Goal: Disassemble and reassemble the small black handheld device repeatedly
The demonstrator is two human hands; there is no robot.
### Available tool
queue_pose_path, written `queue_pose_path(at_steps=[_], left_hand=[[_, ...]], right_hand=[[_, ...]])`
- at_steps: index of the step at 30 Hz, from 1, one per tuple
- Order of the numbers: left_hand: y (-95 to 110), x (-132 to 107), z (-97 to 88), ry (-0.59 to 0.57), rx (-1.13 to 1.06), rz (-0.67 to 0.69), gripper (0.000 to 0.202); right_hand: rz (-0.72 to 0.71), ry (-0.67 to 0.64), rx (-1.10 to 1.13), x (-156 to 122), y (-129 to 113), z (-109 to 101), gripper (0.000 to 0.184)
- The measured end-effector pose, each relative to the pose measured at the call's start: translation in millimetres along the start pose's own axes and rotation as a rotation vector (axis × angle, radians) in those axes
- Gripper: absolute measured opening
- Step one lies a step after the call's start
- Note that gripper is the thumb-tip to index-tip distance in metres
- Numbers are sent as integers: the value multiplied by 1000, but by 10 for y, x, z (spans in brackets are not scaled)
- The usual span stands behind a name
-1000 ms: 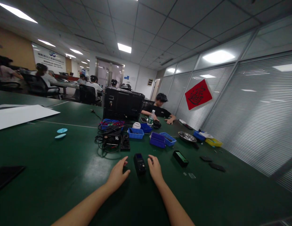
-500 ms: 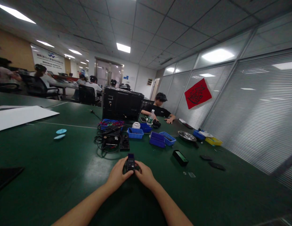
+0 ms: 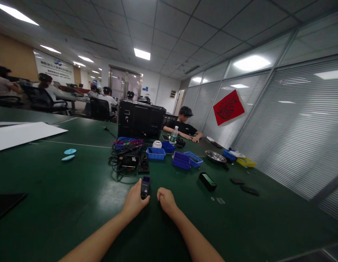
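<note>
A small black device with a dark screen-like top (image 3: pixel 145 186) is in my left hand (image 3: pixel 134 199), whose fingers and thumb close around its left side and lower end. To the right of the device, apart from it, is my right hand (image 3: pixel 166 199), its fingers curled in. Whether anything sits inside those curled fingers is hidden. Just beyond the device stand a black box-shaped unit with cables (image 3: pixel 127 162) and a small black stand (image 3: pixel 144 164). Right of my hands lies a black case with a greenish top (image 3: pixel 208 181).
Behind the blue trays (image 3: pixel 156 153) stands a large black equipment case (image 3: pixel 141 118). A water bottle (image 3: pixel 173 135), a metal bowl (image 3: pixel 215 157) and a yellow tray (image 3: pixel 245 162) are farther right. Across the table sits a person (image 3: pixel 182 125). Light-blue pieces (image 3: pixel 69 151) lie left.
My right hand has let go of the black device and curled its fingers, moving slightly right. My left hand has shifted the device a little left.
</note>
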State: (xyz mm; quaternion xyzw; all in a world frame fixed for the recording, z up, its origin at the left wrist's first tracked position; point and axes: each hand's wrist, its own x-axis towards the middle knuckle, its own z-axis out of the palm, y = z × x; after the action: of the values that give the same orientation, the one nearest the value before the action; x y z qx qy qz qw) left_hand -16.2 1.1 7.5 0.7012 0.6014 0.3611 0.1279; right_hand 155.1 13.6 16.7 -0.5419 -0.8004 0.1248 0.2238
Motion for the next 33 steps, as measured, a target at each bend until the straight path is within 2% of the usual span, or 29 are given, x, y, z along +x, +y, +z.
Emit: queue_pose_path(at_steps=[6,12,18,24,28,33], left_hand=[[28,-22,-41,-29,63,-36,68],[76,-51,-97,-51,92,-77,66],[55,-65,-88,-57,73,-116,67],[42,-70,-113,-57,19,-134,68],[11,-99,-220,-61,-16,-144,63],[-119,-159,-456,-62,-17,-196,61]], right_hand=[[101,-32,-46,8,18,-60,28],[70,-36,-106,4,-32,-65,29],[31,-77,-372,76,-97,-3,25],[77,-88,-445,158,-169,3,23],[104,-52,-421,178,-159,-15,24],[87,-37,-378,177,-131,-22,29]])
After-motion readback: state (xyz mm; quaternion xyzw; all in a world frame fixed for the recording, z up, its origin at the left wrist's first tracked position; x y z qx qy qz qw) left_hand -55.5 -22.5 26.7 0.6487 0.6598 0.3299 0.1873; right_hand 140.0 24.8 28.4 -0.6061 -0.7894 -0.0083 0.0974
